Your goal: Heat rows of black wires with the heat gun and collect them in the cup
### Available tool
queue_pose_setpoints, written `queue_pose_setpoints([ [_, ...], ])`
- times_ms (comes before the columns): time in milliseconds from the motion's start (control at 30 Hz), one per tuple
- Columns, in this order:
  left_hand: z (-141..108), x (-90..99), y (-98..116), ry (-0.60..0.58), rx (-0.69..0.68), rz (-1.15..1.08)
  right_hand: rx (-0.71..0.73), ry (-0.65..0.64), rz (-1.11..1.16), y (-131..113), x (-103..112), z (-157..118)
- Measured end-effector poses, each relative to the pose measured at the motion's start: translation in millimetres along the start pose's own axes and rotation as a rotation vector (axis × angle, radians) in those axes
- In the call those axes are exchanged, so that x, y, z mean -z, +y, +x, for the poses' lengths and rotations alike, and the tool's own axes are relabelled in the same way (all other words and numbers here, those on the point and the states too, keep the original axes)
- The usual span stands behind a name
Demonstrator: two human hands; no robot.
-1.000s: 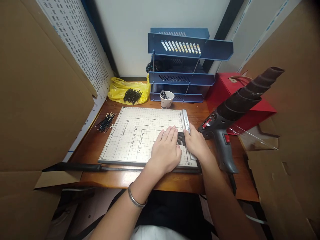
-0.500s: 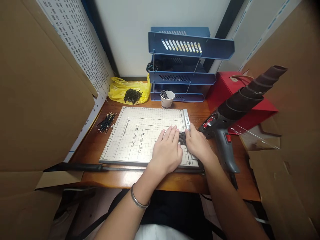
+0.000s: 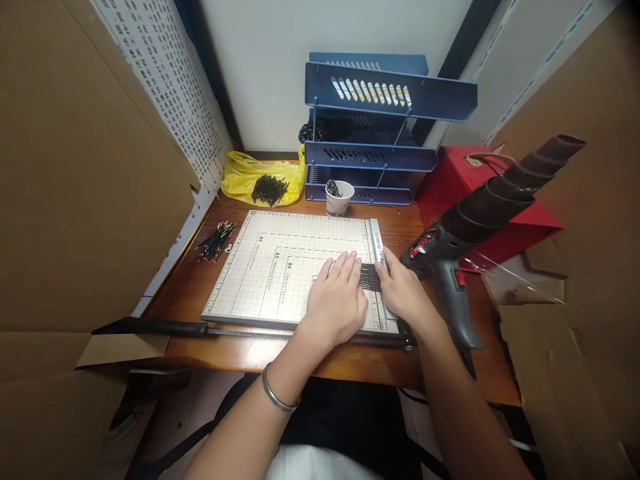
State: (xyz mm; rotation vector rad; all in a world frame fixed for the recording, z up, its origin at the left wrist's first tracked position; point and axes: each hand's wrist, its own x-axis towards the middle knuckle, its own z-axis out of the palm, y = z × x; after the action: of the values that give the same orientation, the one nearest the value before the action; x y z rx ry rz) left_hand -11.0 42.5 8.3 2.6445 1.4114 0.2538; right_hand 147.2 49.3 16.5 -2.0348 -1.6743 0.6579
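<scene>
My left hand point(image 3: 336, 299) lies flat, fingers extended, over a row of thin black wires point(image 3: 370, 277) on the cream gridded board of a paper cutter point(image 3: 250, 287). The wires stick out to the right from under it, side by side. My right hand point(image 3: 405, 288) rests at the board's right edge, at the wires' right ends, its fingers against the metal guide strip point(image 3: 377, 233). What its fingers hold, if anything, is hidden. The cutter's black-handled blade arm point(image 3: 165, 327) lies low along the front edge.
Left of the board is a pile of black wires point(image 3: 218, 241). Behind are a yellow bag point(image 3: 235, 175) with black pieces, a paper cup point(image 3: 337, 205) and a blue rack point(image 3: 360, 157). A heat gun point(image 3: 450, 250) and red box point(image 3: 525, 230) stand right; cardboard walls flank both sides.
The view has shifted slightly, so the objects appear a little farther right. Both hands keep nearly the same places on the board.
</scene>
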Motion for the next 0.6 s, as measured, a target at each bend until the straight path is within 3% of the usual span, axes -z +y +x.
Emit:
queue_pose_setpoints([
  [167,0,-0.9,0,-0.001,0.002,-0.005,-0.093,0.084,0.034,3,1,-7],
  [467,1,-1.4,0,-0.012,0.001,0.002,-0.029,-0.006,0.066,-4,-5,-13],
  [600,1,-1.4,0,-0.013,-0.001,-0.002,-0.079,-0.005,0.002,-2,-6,-22],
])
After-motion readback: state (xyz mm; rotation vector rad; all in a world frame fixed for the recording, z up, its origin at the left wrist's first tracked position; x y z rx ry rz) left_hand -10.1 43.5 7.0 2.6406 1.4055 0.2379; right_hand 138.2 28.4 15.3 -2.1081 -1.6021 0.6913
